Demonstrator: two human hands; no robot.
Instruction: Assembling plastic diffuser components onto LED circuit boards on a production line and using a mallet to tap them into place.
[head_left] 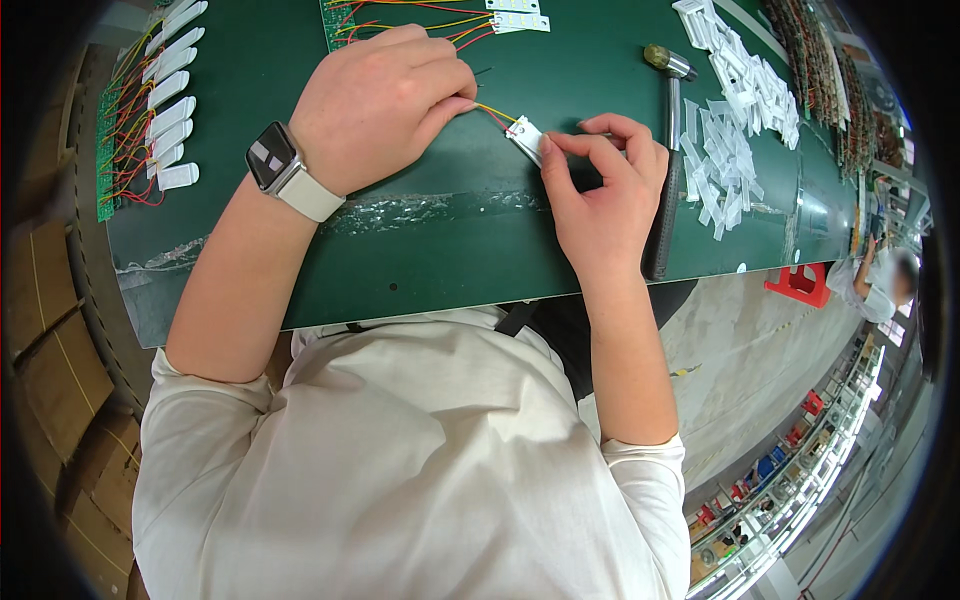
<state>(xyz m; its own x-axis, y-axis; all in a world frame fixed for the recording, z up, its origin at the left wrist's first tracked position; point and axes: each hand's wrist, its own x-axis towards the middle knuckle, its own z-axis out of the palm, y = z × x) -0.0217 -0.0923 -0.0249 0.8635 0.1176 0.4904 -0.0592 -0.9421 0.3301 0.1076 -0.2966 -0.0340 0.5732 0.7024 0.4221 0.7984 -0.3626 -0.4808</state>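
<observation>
My left hand [390, 105], with a watch [275, 162] on its wrist, pinches thin red and yellow wires [492, 111] between thumb and fingertips. The wires run to a small white strip-shaped piece [525, 138], tilted just above or on the green table. My right hand [610, 175] is closed on the lower right end of this piece, its thumb and index finger pressed together there. The fingertips cover part of that end. Beyond my left hand, more white strips [520, 22] with pale squares hang on wires from a green circuit board [340, 22].
A hammer [672, 120] lies right of my right hand. Farther right are piles of white plastic housings [740, 75] and clear strips [718, 160], then wire bundles [815, 60]. White wired pieces [172, 122] line the left side. A red stool [800, 285] and a person [880, 280] are beyond.
</observation>
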